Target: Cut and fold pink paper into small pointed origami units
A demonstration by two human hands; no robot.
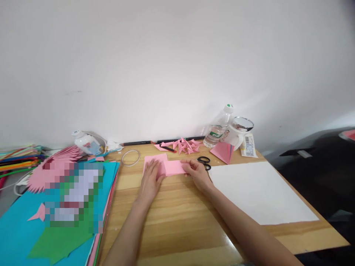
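Note:
A pink sheet of paper (173, 167) lies partly folded on the wooden table (172, 221), near its far edge. My left hand (149, 179) lies flat on the sheet's left part, fingers spread. My right hand (197, 171) pinches the folded right end of the same sheet. Black-handled scissors (204, 162) lie just behind my right hand. Behind the sheet sits a cluster of small folded pink paper pieces (185, 145).
A large white sheet (257, 190) covers the table's right side. A plastic bottle (219, 127), a white mug (238, 133) and a folded pink square (223, 151) stand at the back right. A stack of coloured paper (24, 236) fills the left. A white ring (131, 157) lies behind.

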